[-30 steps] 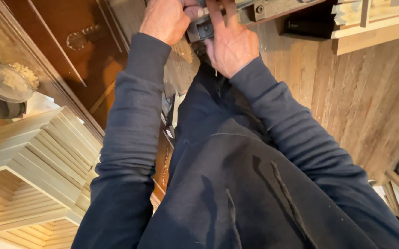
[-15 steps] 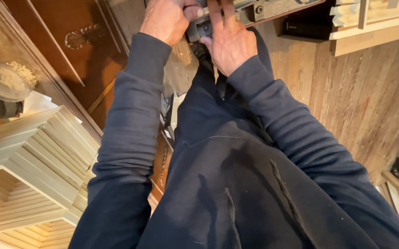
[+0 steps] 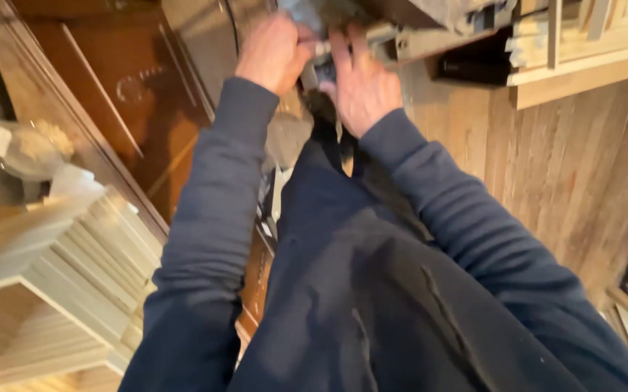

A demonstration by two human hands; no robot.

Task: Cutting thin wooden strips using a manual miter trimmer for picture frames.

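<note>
Both hands are up at a grey metal tool. The left hand grips it with closed fingers. The right hand presses flat on it, fingers open.

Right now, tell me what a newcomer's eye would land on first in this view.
First, the two dark-sleeved arms reaching up the middle of the frame, with the left hand and the right hand close together on a grey metal fitting at the top edge. Next, the stack of pale wooden mouldings at lower left, beside a dark brown panelled door. The plank floor fills the right side.
</note>
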